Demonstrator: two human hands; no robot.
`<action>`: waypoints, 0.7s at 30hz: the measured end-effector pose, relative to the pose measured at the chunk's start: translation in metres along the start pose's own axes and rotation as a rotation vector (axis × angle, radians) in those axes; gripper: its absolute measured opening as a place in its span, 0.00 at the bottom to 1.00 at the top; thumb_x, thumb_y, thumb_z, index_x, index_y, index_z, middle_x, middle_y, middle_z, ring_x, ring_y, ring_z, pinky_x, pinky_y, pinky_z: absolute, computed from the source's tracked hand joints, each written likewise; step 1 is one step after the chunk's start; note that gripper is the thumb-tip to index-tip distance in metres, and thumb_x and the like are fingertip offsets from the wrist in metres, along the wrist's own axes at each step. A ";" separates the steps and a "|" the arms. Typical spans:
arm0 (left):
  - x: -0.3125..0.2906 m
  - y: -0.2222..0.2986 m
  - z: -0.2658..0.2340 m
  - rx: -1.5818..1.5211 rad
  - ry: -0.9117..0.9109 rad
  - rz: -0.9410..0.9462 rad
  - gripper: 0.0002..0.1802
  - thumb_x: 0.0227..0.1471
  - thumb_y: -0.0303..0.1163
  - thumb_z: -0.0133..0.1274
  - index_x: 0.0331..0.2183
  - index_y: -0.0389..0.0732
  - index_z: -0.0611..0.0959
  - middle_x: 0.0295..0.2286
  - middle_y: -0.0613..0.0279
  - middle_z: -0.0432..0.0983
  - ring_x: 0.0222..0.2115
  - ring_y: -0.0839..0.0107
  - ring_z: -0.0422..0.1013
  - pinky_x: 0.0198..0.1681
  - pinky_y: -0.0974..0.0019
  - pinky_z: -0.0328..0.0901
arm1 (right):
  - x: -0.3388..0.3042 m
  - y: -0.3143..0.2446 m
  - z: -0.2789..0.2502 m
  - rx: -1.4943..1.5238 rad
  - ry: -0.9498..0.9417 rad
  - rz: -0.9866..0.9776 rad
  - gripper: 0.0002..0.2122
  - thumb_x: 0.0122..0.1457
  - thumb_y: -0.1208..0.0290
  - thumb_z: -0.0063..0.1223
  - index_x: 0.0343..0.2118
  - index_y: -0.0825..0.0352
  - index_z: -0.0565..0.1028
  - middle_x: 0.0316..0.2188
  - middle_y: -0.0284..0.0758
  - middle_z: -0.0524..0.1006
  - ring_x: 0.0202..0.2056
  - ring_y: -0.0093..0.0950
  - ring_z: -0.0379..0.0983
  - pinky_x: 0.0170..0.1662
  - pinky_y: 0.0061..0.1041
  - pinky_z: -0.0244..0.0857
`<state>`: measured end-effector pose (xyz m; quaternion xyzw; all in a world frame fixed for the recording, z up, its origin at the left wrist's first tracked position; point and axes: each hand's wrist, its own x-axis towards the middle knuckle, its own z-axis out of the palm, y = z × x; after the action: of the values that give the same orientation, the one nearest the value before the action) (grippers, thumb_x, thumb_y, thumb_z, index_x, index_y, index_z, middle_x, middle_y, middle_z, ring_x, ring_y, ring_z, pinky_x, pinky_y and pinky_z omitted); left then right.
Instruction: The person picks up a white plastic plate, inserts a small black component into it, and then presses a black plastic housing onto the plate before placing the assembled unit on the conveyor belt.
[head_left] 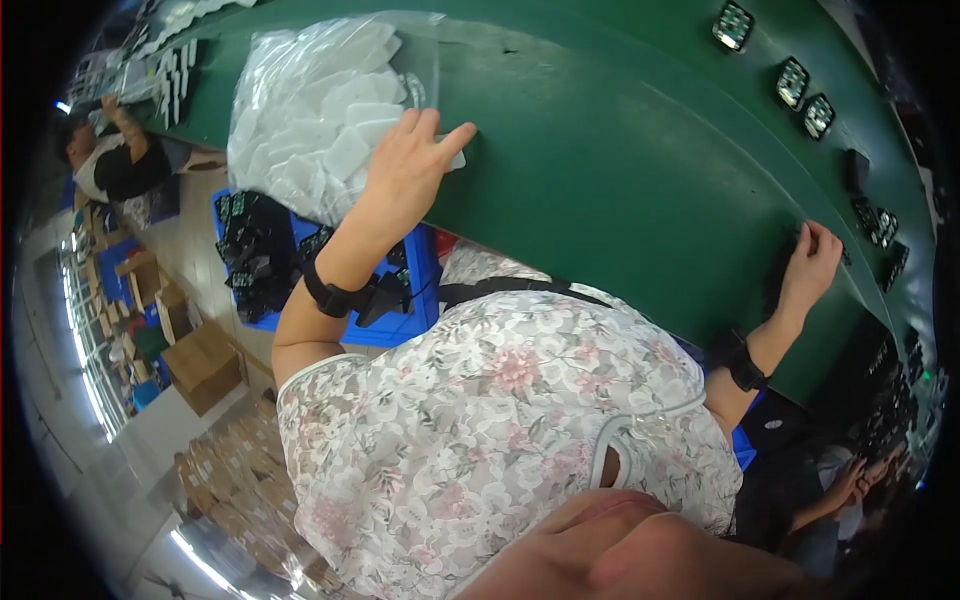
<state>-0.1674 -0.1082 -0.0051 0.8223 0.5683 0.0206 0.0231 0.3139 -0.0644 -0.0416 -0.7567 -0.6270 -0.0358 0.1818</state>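
My left hand (pixel 408 170) reaches over the green work surface (pixel 600 180), at the right side of a clear plastic bag (pixel 300 125) full of thin, translucent white plastic pieces. One white plastic piece (pixel 457 158) sticks out from under the thumb side of this hand, which looks closed on it; the palm side is hidden. Farther right, my right hand (pixel 812 265) has its fingers curled together close to the raised strip along the surface. A small dark part (pixel 846 256) shows just past those fingers. Whatever they pinch is too small and dark to name.
Black parts with greenish faces (pixel 792 82) lie spaced along the strip at right. Below the bag, a blue crate (pixel 425 290) holds many black parts (pixel 255 250). Another person (pixel 125 165) works at far left, and a co-worker's hands (pixel 855 480) show at lower right. Cardboard boxes (pixel 203 365) stand behind.
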 end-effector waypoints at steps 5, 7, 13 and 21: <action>0.048 0.020 -0.007 -0.180 0.130 0.056 0.17 0.42 0.26 0.57 0.39 0.48 0.77 0.27 0.60 0.66 0.31 0.61 0.68 0.28 0.60 0.66 | -0.003 -0.047 -0.011 0.833 -0.056 0.277 0.06 0.56 0.74 0.54 0.36 0.68 0.76 0.29 0.34 0.74 0.30 0.21 0.71 0.36 0.19 0.66; 0.065 0.039 -0.004 -0.460 0.254 0.088 0.15 0.45 0.26 0.56 0.39 0.45 0.76 0.27 0.57 0.68 0.26 0.59 0.69 0.27 0.60 0.66 | 0.001 -0.075 -0.011 0.633 -0.018 -0.009 0.06 0.55 0.76 0.55 0.35 0.68 0.76 0.30 0.32 0.74 0.31 0.21 0.71 0.37 0.17 0.65; 0.108 0.108 0.009 -0.967 0.267 0.101 0.11 0.48 0.25 0.54 0.37 0.42 0.77 0.26 0.56 0.73 0.25 0.58 0.71 0.28 0.62 0.66 | -0.006 -0.126 -0.017 1.319 -0.384 0.253 0.05 0.57 0.77 0.53 0.34 0.72 0.74 0.28 0.34 0.76 0.29 0.22 0.73 0.36 0.19 0.67; 0.114 0.127 0.016 -0.970 0.276 0.159 0.08 0.46 0.26 0.56 0.34 0.41 0.79 0.24 0.59 0.72 0.23 0.59 0.71 0.25 0.64 0.67 | -0.022 -0.153 -0.011 1.463 -0.588 0.241 0.04 0.56 0.79 0.53 0.34 0.72 0.73 0.29 0.32 0.74 0.29 0.19 0.70 0.34 0.17 0.65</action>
<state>-0.0075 -0.0469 -0.0125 0.7471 0.4269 0.3920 0.3255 0.1642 -0.0663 -0.0027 -0.4864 -0.4277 0.6057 0.4623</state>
